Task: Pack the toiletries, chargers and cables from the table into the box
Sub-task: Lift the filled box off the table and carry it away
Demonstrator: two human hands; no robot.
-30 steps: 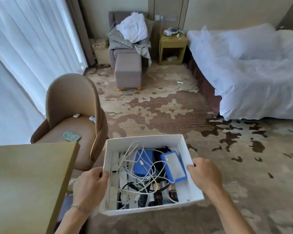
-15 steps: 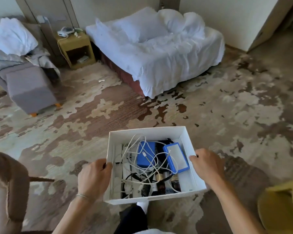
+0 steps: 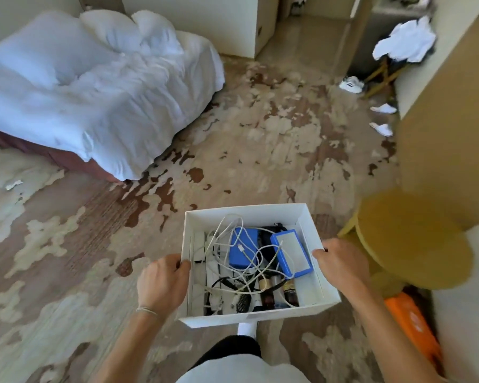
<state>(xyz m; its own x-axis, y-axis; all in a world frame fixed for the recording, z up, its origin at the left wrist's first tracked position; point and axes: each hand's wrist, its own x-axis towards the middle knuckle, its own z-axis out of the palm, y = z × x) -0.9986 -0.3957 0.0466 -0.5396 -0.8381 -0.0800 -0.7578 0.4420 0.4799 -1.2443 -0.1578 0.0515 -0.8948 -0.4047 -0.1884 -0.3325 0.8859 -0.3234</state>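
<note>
Box [image 3: 249, 214], white, open-topped, held above patterned carpet [image 3: 260, 134]: left hand [image 3: 162, 283] and right hand [image 3: 340, 265] each curled closed over a side rim. Contents: white cables [image 3: 227, 244], two blue cases [image 3: 291, 254], dark bottles [image 3: 289, 293].

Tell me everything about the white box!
The white box looks like thin cardboard, rectangular, open on top with no lid. It is held level above the carpet, the left hand gripping its left wall and the right hand its right wall. Inside lie tangled white cables, two blue cases and small dark bottles.
</note>
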